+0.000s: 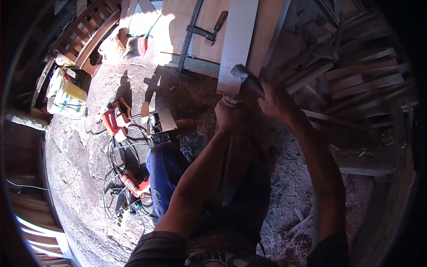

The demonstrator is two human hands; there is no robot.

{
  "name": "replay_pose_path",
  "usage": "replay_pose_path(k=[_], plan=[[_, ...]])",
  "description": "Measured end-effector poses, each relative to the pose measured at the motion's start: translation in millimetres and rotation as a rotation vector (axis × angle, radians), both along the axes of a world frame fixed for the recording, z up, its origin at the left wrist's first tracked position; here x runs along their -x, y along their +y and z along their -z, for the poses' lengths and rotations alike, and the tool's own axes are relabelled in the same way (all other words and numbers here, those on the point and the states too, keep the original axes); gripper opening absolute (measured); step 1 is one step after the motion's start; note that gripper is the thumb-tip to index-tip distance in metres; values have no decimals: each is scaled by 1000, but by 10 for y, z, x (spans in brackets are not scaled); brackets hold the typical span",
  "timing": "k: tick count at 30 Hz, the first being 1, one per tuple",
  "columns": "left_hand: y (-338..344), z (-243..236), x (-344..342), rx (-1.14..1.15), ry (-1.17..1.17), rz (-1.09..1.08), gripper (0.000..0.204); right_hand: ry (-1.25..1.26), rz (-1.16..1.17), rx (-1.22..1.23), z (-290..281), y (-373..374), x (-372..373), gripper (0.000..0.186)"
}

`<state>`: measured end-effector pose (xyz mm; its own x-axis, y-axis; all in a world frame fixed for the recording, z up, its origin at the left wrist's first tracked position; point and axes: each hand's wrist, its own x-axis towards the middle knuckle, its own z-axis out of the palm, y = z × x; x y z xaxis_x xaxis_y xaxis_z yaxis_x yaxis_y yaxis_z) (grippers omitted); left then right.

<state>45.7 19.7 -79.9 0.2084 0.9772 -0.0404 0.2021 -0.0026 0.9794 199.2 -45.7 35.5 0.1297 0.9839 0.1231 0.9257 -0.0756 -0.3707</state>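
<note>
My right hand (275, 103) is wrapped round the dark handle of a hammer, and the grey hammer head (239, 73) points up and left over the near end of a pale board (239, 40). Just below that end, my left hand (228, 115) is closed, its fingers up against the board's edge. What it grips is in shadow and too small to make out. The hammer head is above my left hand, apart from it. Left of the pale board, a bar clamp (215, 30) with a dark handle lies on wider wooden panels.
Left of my knee are a red power tool (116, 121), a red drill (134, 184) and tangled cables (114, 155) on the rough floor. A white and yellow bucket (67, 99) stands farther left. Stacked timber offcuts (360, 78) fill the right, with wood shavings (289, 182) below.
</note>
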Motion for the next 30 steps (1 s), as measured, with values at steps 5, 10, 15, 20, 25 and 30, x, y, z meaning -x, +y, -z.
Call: replay_pose_path(k=[5, 10, 15, 20, 25, 30], plan=[[3, 295, 30, 24, -40, -6, 29, 66, -271, 266, -23, -10, -298, 43], [238, 372, -87, 73, 213, -28, 29, 306, 47, 193, -583, 405, -464, 40], [321, 476, -151, 172, 93, 60, 29, 494, 497, -85, -158, 680, -189, 35], [305, 689, -109, 200, -32, 131, 41, -15, -271, 393, 441, 444, -382, 35], [238, 487, 64, 297, 67, 66, 40, 474, 106, 298, -307, 740, -493, 30], [316, 486, -22, 352, 145, 63, 40, 507, 355, 88, 35, 657, -189, 47]])
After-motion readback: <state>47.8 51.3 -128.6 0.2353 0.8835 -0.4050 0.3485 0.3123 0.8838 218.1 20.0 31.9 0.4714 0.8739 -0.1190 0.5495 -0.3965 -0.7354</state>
